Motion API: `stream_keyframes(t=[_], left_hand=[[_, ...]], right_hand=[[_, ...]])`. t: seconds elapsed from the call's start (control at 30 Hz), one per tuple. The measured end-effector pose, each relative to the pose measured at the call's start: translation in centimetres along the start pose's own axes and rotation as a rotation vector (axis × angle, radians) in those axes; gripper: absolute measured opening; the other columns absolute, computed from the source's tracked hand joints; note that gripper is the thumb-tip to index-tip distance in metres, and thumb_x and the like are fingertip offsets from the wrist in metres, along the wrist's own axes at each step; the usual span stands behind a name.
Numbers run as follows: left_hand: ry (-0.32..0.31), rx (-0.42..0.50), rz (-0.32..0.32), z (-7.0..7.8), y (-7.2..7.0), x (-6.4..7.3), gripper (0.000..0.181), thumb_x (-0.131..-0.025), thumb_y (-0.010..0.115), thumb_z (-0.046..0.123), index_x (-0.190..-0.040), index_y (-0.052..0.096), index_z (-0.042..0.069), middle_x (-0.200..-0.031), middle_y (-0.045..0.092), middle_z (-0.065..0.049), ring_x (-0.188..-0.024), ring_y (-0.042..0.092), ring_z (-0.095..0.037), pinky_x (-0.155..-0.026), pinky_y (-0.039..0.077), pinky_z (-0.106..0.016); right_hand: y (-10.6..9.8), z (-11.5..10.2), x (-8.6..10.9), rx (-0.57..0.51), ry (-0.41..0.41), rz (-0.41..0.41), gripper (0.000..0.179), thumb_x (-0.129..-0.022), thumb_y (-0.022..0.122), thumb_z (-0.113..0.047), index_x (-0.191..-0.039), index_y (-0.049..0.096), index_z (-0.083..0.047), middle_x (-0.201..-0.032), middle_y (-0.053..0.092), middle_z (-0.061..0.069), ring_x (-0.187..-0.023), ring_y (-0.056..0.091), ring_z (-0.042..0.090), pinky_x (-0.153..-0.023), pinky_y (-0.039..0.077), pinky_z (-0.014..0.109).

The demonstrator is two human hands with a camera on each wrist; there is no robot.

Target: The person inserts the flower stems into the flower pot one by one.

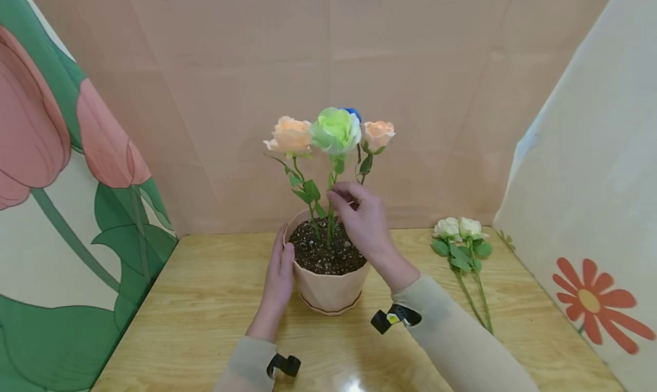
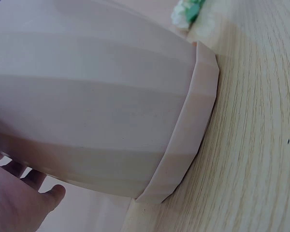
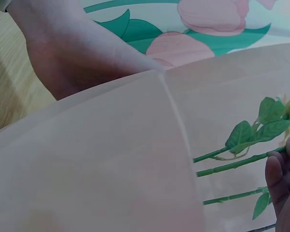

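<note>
A pale pink faceted flowerpot (image 1: 331,289) full of dark soil (image 1: 323,262) stands on the table. My left hand (image 1: 279,269) lies against the pot's left side, fingers extended along the wall; the left wrist view has the thumb (image 2: 53,194) beside the pot (image 2: 96,106). With thumb and fingertips, my right hand (image 1: 366,221) pinches the upright stem (image 3: 232,166) of a green rose (image 1: 336,130) above the soil. Around it stand a peach rose (image 1: 289,135) on the left, another peach rose (image 1: 378,134) on the right, and a mostly hidden blue flower (image 1: 352,113) behind.
Two white roses (image 1: 458,229) with green leaves lie on the wooden table (image 1: 215,300) to the right. A saucer (image 1: 331,311) sits under the pot. Behind hangs a plain pinkish backdrop (image 1: 231,67); flower-printed panels (image 1: 123,226) flank the table.
</note>
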State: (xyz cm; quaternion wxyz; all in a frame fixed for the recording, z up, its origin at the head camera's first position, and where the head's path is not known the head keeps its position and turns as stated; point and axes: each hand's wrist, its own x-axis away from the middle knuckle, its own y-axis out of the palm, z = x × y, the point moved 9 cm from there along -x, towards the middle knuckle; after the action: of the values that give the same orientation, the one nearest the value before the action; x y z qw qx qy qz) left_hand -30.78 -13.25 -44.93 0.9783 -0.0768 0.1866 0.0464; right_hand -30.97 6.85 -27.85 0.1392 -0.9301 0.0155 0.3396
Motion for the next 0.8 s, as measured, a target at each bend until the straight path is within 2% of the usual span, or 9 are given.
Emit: stream_keyframes(t=[0.23, 0.37, 0.6, 0.8], left_hand=[[-0.006, 0.004, 0.003, -0.2, 0.0, 0.0, 0.058, -0.122, 0.035, 0.036, -0.177, 0.028, 0.018, -0.18, 0.028, -0.015, -0.163, 0.028, -0.04, -0.132, 0.02, -0.063], [-0.008, 0.002, 0.002, -0.1, 0.1, 0.1, 0.059, -0.122, 0.035, 0.037, -0.176, 0.028, 0.016, -0.179, 0.028, -0.016, -0.163, 0.029, -0.042, -0.131, 0.021, -0.064], [0.0, -0.002, 0.003, -0.2, 0.1, 0.0, 0.058, -0.122, 0.035, 0.035, -0.176, 0.029, 0.015, -0.179, 0.028, -0.016, -0.163, 0.028, -0.042, -0.132, 0.021, -0.064], [0.001, 0.006, 0.005, -0.3, 0.0, -0.1, 0.057, -0.122, 0.036, 0.033, -0.176, 0.03, 0.018, -0.179, 0.029, -0.015, -0.163, 0.028, -0.039, -0.133, 0.021, -0.061]], right_hand=[[0.4, -0.5, -0.1, 0.059, -0.076, -0.007, 0.012, -0.107, 0.075, -0.011, -0.113, 0.08, -0.002, -0.089, 0.076, 0.004, -0.071, 0.07, 0.028, -0.059, 0.056, 0.027], [0.8, 0.3, 0.3, 0.117, -0.063, -0.025, 0.013, -0.108, 0.074, -0.012, -0.114, 0.081, -0.004, -0.091, 0.077, 0.003, -0.076, 0.073, 0.031, -0.061, 0.058, 0.029], [1.7, 1.0, 1.0, 0.165, -0.081, -0.063, 0.012, -0.109, 0.073, -0.012, -0.112, 0.081, -0.005, -0.098, 0.078, 0.003, -0.082, 0.071, 0.016, -0.068, 0.062, 0.031], [2.3, 1.0, 1.3, 0.188, -0.121, -0.048, 0.01, -0.109, 0.073, -0.01, -0.111, 0.081, -0.005, -0.098, 0.077, 0.004, -0.084, 0.071, 0.014, -0.07, 0.063, 0.032]])
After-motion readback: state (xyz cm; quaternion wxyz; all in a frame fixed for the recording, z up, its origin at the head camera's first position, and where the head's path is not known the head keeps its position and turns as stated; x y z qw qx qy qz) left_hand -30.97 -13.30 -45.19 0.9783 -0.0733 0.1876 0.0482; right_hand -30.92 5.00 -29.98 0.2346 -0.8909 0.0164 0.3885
